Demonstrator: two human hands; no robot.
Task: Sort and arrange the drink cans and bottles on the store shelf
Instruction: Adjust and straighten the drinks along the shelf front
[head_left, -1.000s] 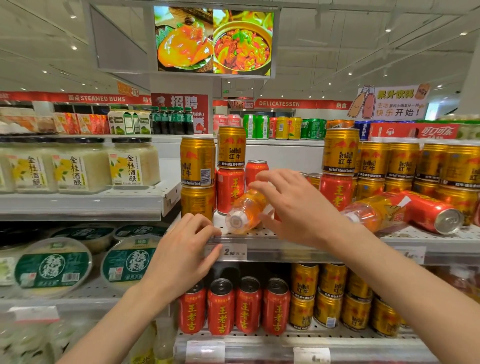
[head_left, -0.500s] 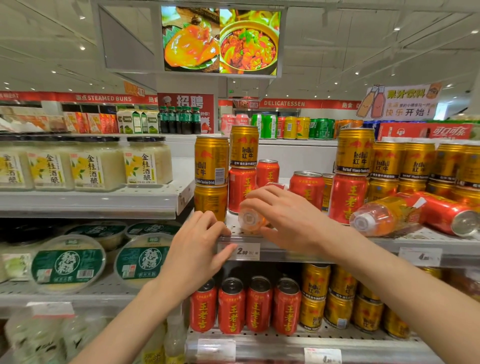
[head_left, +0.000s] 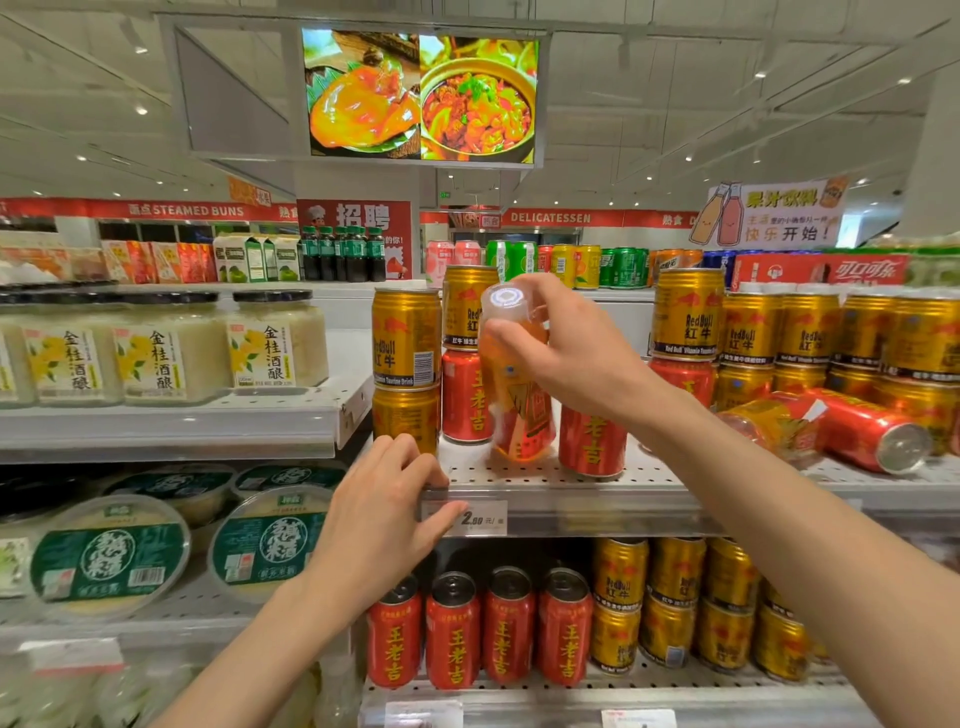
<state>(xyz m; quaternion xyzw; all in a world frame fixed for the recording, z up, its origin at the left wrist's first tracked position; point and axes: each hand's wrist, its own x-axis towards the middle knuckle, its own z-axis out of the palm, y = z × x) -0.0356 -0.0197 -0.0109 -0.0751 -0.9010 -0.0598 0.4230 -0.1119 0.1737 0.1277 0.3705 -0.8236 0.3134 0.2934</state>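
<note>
**Bottle held near upright at shelf front; tipping risk noted**

Risk: the orange drink bottle (head_left: 517, 384) leans slightly, its base at or just above the shelf (head_left: 571, 491), between two upright red cans (head_left: 466, 397) (head_left: 592, 441). If released while tilted it would likely topple onto either can or roll off the front edge. Contact of base with shelf cannot be confirmed.

Right hand (head_left: 566, 353): closed around the bottle's upper body just under the white cap, fingers wrapped, thumb towards the camera.

Left hand (head_left: 384, 514): holds nothing; fingers curled narrowly over the shelf's front edge, thumb against the price tag (head_left: 480, 518).

Outstanding: another bottle (head_left: 763, 423) and a red can (head_left: 878, 436) lie on their sides towards the shelf's right end.
</note>
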